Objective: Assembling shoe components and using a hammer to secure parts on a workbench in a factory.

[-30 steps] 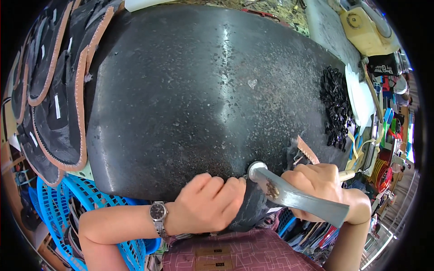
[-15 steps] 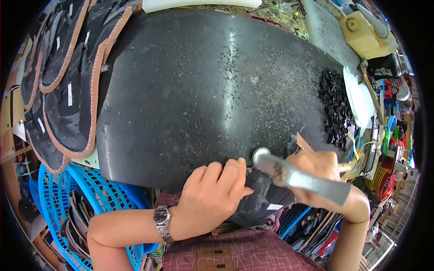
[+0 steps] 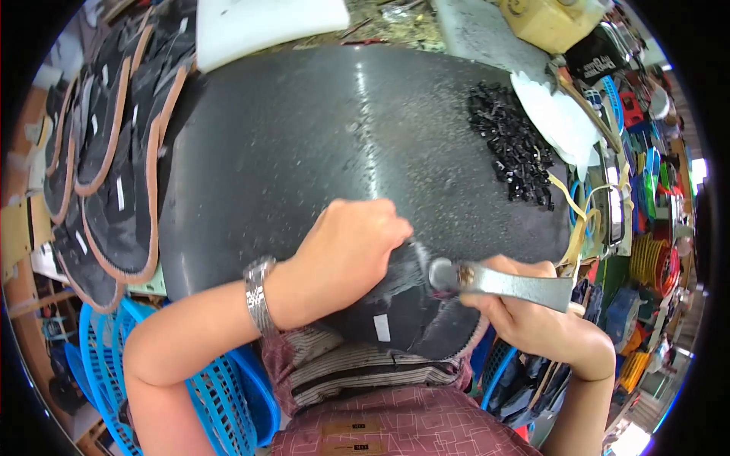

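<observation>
My right hand point(image 3: 521, 308) is closed around the handle of a metal hammer point(image 3: 525, 285). The hammer's round face is low over a black panel of leather-like material point(image 3: 426, 323), close to my left hand; whether it touches cannot be told. A small white label is stuck to that panel, and its lower part hangs over the near edge of the dark work board point(image 3: 281, 137) toward my lap. With fingers curled and pressed together, my left hand point(image 3: 342, 243) holds the panel's upper edge on the board. My palm and wrist hide part of it.
Stacked black panels with tan zigzag edges point(image 3: 122, 213) lie at the left. Small shiny black pieces point(image 3: 513, 144) form a pile at the board's right, beside a white sheet point(image 3: 555, 125). A blue basket point(image 3: 220, 387) stands lower left; a yellowish container point(image 3: 551, 26) sits far right.
My view has shifted. The left hand has gone from fingers laid on the board's near edge to a closed grip farther in, with more panel showing. The hammer has turned more level.
</observation>
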`<state>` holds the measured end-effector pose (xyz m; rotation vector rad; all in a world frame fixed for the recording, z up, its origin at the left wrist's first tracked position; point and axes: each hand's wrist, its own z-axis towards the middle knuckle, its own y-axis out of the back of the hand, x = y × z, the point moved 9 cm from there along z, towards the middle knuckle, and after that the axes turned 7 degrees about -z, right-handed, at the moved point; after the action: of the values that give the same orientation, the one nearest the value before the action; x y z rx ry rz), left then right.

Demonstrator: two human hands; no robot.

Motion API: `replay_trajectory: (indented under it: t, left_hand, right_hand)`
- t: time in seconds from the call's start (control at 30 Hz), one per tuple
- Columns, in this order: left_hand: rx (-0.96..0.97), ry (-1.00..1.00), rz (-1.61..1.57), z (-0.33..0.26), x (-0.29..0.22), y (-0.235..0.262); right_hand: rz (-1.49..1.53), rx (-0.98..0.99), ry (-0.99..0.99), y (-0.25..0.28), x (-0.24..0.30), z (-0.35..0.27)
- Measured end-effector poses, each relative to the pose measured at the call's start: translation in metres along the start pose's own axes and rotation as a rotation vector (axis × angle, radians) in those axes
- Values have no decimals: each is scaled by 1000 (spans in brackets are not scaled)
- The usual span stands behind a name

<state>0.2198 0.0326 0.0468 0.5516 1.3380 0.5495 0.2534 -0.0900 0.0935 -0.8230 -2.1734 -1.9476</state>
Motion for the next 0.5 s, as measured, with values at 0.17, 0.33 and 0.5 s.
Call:
replay_trajectory:
  t: [0.17, 0.33, 0.5]
  left_hand:
    - [-71, -65, 8, -7, -2, 0]
    - [-15, -181, 134, -12, -13, 0]
    - [-71, -306, 25, -23, -10, 4]
  right_hand:
    - [158, -169, -11, -9, -19, 16]
    - [-149, -65, 144, -19, -5, 18]
    - [-148, -9, 140, -14, 0, 25]
